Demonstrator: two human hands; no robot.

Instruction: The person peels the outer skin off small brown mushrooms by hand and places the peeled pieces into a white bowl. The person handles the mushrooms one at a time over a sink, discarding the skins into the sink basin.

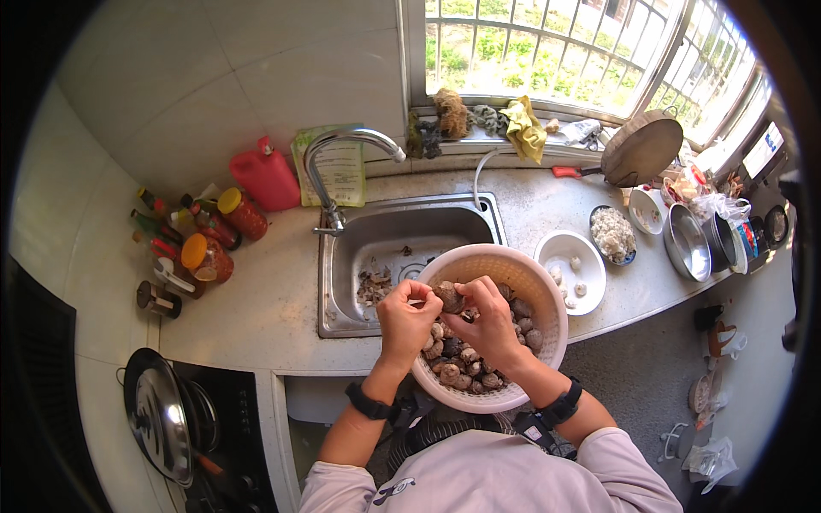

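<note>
A brown, rough-skinned taro corm point(448, 297) is held up over a pink plastic basket point(553, 333). My right hand point(485, 317) grips it from the right between thumb and fingers. At its left side, my left hand point(409, 319) pinches the corm's skin; the fingertips hide exactly what they hold. Many more unpeeled taro corms point(450, 373) fill the bottom of the basket below my hands. To the right, on the counter, a white bowl point(588, 301) holds several pale peeled corms point(580, 288).
Left of the basket is a steel sink point(333, 288) with brown peel scraps point(374, 285) and a tall faucet point(327, 211). A bowl of white shredded food point(612, 232), a steel basin point(687, 240) and a wok point(643, 147) stand right. Jars point(208, 256) and a lidded pan point(157, 417) are left.
</note>
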